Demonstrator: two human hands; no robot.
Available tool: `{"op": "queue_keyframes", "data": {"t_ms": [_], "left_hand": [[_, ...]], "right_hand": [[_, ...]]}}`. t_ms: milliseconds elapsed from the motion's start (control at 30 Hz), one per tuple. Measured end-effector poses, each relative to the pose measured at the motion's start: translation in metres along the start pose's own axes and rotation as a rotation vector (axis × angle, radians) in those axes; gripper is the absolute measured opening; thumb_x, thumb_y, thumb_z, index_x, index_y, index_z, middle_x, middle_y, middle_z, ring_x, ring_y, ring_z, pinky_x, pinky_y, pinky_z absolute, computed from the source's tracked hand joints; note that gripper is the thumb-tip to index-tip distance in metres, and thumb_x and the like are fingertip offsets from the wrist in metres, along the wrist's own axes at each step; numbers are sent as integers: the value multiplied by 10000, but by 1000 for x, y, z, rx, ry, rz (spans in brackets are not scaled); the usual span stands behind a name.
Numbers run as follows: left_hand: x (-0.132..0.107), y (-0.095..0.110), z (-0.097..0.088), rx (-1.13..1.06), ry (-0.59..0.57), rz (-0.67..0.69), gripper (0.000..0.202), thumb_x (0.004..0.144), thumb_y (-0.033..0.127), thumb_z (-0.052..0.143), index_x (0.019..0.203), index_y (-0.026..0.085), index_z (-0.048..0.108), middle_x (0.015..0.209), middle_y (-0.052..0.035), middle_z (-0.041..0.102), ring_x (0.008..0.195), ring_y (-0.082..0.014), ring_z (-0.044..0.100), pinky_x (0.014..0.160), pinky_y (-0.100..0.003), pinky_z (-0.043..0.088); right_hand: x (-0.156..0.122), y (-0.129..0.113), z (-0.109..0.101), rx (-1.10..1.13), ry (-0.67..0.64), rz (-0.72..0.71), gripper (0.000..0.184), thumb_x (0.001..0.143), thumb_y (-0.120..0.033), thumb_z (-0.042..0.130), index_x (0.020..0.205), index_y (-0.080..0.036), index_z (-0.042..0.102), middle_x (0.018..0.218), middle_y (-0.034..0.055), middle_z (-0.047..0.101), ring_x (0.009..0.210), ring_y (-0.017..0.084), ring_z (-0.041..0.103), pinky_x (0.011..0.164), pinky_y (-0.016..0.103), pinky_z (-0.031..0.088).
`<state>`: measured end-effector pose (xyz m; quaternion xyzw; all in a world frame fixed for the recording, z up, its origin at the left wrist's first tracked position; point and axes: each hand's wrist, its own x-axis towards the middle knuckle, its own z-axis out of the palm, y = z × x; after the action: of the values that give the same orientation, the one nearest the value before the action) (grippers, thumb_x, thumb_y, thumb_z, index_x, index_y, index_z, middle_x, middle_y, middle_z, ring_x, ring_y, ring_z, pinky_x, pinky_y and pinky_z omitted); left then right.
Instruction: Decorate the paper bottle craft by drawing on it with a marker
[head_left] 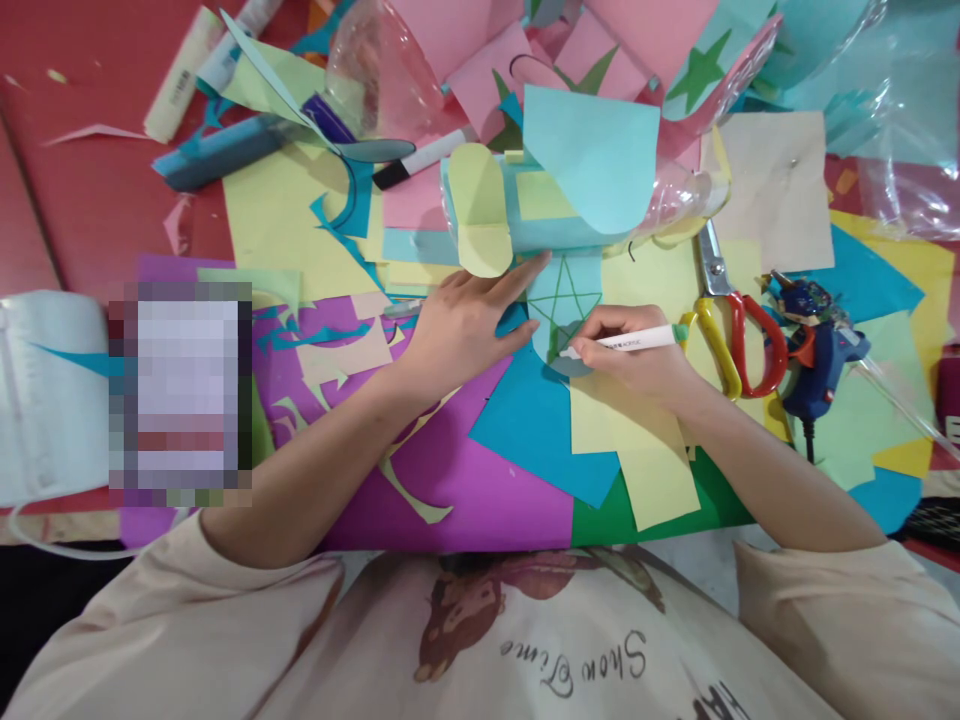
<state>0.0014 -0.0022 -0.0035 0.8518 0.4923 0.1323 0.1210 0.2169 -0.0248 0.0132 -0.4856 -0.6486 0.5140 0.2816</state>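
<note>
My right hand point(626, 345) grips a white marker point(645, 340) with a green end, its tip down on a light blue paper piece point(541, 318). On that paper is a green outlined star point(565, 290), with green filling at its lower left point. My left hand point(469, 325) lies flat with fingers stretched out, its fingertips at the left edge of the paper. Just beyond lies a clear plastic bottle point(679, 195) wrapped in light blue paper, with a yellow rounded strip point(480, 210) and a larger light blue flap point(592, 150) on it.
Scissors point(731, 320) with red and yellow handles and a blue glue gun point(814, 370) lie to the right. A black-and-white marker point(424, 158) and paper scraps point(345, 350) spread beyond and left. A blurred-out screen point(187, 380) stands at the left beside a white pouch point(56, 400).
</note>
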Motion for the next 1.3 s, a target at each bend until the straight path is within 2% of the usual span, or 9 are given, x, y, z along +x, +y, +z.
{"op": "queue_keyframes", "data": {"t_ms": [267, 500, 900, 1300], "left_hand": [[0, 0, 1, -9, 23, 12, 567, 899, 376, 477, 1444, 220, 454, 973, -74, 684, 891, -242, 648, 852, -361, 482], [0, 1, -2, -18, -12, -6, 573, 906, 364, 479, 1458, 214, 437, 1076, -92, 683, 930, -246, 652, 879, -372, 481], [0, 1, -1, -18, -10, -6, 581, 899, 369, 485, 1460, 228, 431, 1043, -81, 681, 926, -245, 647, 883, -371, 477], [0, 1, -1, -28, -7, -10, 568, 901, 363, 480, 1450, 221, 444, 1044, -92, 671, 923, -252, 638, 878, -390, 478]], "right_hand": [[0, 4, 0, -1, 27, -5, 169, 775, -216, 644, 624, -173, 584, 591, -19, 575, 540, 88, 446, 504, 244, 334], [1, 4, 0, 9, 70, -50, 178, 796, -217, 636, 635, -174, 572, 599, -21, 562, 543, 86, 438, 510, 245, 325], [1, 4, 0, 26, 131, -61, 180, 838, -277, 631, 697, -176, 582, 598, -25, 556, 538, 88, 461, 502, 249, 325], [1, 7, 0, -2, 102, -56, 185, 823, -230, 628, 656, -175, 572, 579, -30, 530, 525, 80, 412, 494, 252, 293]]}}
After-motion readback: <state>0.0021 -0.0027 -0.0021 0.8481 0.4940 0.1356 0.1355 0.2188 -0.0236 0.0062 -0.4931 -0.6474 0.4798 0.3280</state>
